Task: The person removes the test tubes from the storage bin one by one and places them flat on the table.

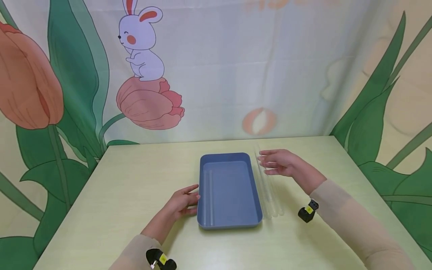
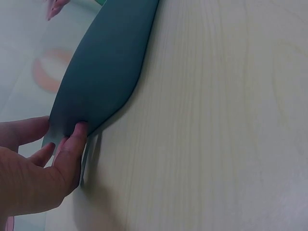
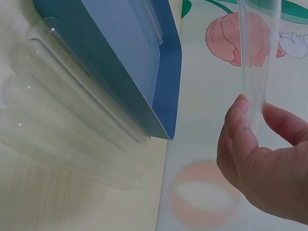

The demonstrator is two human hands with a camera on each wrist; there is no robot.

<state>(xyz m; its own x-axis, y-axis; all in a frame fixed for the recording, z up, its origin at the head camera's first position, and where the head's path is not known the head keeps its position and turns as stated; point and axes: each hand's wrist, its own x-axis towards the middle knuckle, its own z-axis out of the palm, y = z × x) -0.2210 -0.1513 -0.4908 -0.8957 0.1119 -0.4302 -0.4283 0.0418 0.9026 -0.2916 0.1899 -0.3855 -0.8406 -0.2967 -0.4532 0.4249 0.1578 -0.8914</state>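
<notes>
One clear tube [image 3: 260,48] is pinched between the thumb and fingers of the right hand [image 1: 278,163], just beyond the right side of a blue tray [image 1: 236,187] set on a pale desk [image 1: 141,180]. Whether the tube's other end is clear of the surface cannot be told. The tray's opposite outer wall is touched by the left hand [image 1: 182,202], its fingers loosely spread and nothing gripped. By all appearances, the step in hand is the picking up of a tube to be placed in the tray; the next move would call for the tube to be carried over the near side wall and lowered flat, with the tray steadied so that it is not pushed askew. Counted inside are what look like two tubes [image 1: 211,198], laid lengthwise along the wall by the left hand. At least three more tubes [image 3: 86,79] are seen lying side by side on the desk, just beside the tray; the exact number is blurred by their transparency. One tray is counted, along with two black wrist devices, one by the right sleeve [image 1: 308,211]. One rabbit [image 1: 143,48] is printed on the curtain [image 1: 216,93] behind.
</notes>
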